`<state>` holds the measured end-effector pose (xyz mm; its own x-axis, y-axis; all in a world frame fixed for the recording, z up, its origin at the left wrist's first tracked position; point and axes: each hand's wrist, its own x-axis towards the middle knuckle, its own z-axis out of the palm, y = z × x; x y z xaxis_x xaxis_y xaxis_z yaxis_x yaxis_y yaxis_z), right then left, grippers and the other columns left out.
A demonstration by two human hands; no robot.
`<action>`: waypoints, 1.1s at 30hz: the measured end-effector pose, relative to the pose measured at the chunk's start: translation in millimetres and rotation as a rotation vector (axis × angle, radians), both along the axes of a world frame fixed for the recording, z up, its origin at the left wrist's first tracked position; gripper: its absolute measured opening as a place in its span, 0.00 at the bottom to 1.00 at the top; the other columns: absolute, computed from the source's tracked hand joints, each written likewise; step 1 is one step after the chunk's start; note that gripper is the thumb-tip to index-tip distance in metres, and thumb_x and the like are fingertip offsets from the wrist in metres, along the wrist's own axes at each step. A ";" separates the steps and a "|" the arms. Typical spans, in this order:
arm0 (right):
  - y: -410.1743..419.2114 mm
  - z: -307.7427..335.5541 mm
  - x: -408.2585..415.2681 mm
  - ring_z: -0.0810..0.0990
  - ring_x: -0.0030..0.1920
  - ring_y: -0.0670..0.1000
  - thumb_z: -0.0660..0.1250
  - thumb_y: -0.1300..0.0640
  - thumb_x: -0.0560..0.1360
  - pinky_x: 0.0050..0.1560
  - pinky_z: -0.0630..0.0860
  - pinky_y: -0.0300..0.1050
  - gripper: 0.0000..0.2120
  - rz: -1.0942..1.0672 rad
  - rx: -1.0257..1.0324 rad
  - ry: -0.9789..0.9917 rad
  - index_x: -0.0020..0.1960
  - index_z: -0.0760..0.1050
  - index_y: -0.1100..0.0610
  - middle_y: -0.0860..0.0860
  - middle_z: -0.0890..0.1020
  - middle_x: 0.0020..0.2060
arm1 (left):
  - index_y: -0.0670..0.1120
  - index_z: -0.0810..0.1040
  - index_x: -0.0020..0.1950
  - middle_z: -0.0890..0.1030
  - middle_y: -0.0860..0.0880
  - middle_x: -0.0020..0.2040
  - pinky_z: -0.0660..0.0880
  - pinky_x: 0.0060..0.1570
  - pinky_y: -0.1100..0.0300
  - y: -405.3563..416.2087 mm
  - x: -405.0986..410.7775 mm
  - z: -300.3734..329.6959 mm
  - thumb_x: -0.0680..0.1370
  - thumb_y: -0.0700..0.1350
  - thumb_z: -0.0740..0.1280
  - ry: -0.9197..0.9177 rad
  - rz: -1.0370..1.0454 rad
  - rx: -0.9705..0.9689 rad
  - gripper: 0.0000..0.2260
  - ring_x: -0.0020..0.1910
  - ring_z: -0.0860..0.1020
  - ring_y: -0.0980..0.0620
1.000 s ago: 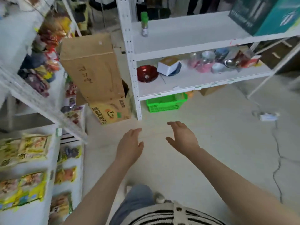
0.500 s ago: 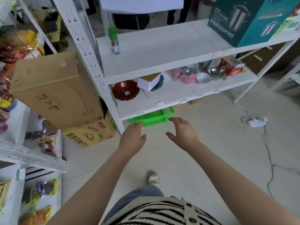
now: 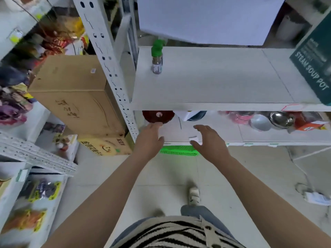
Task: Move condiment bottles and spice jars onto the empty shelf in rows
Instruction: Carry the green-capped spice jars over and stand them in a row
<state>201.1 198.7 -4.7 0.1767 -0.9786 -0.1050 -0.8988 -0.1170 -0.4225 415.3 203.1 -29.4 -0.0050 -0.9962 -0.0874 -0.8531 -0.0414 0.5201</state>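
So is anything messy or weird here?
Nothing is spilled or broken. One thing stands out: a single green-capped jar stands upright alone on the white shelf, far from any row. A power strip with its cord lies on the floor.

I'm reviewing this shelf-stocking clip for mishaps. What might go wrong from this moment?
The lone green-capped spice jar stands upright near the white shelf's left end; a careless placement beside it might topple it. The dark green steam pot box takes the right end, limiting row space. Both hands, left and right, are empty.
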 end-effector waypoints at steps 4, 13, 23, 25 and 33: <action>-64.1 2.6 -8.1 0.71 0.66 0.54 0.67 0.50 0.75 0.60 0.72 0.50 0.26 0.139 -0.030 0.008 0.70 0.66 0.53 0.52 0.73 0.66 | 0.46 0.66 0.71 0.73 0.44 0.65 0.70 0.61 0.51 -44.9 -14.3 4.1 0.77 0.44 0.64 0.057 0.143 -0.060 0.22 0.65 0.71 0.45; -152.5 8.8 -22.3 0.71 0.65 0.54 0.66 0.50 0.75 0.59 0.70 0.49 0.25 0.287 -0.006 0.026 0.70 0.66 0.52 0.51 0.73 0.64 | 0.42 0.65 0.72 0.70 0.41 0.66 0.67 0.58 0.60 -174.4 -21.3 28.8 0.76 0.43 0.67 0.262 0.456 -0.199 0.26 0.62 0.72 0.44; -195.3 -5.3 -21.3 0.72 0.64 0.53 0.68 0.51 0.74 0.62 0.71 0.50 0.25 0.224 -0.063 0.013 0.69 0.68 0.52 0.52 0.75 0.62 | 0.38 0.64 0.71 0.70 0.40 0.67 0.67 0.61 0.58 -293.4 7.3 -2.8 0.73 0.45 0.72 0.377 0.561 -0.212 0.31 0.65 0.71 0.43; -200.9 -8.1 -17.7 0.73 0.64 0.53 0.68 0.50 0.73 0.62 0.72 0.51 0.25 0.216 -0.069 0.017 0.68 0.68 0.53 0.52 0.75 0.62 | 0.39 0.67 0.68 0.74 0.40 0.63 0.67 0.54 0.61 -303.8 9.6 -8.2 0.73 0.44 0.72 0.382 0.537 -0.231 0.26 0.61 0.73 0.43; -214.5 -9.4 1.6 0.75 0.61 0.53 0.69 0.51 0.73 0.61 0.72 0.50 0.25 0.207 -0.040 -0.028 0.67 0.69 0.54 0.53 0.76 0.61 | 0.40 0.72 0.58 0.80 0.48 0.50 0.65 0.39 0.67 -263.1 3.3 2.7 0.72 0.46 0.72 0.533 0.543 -0.276 0.18 0.44 0.75 0.51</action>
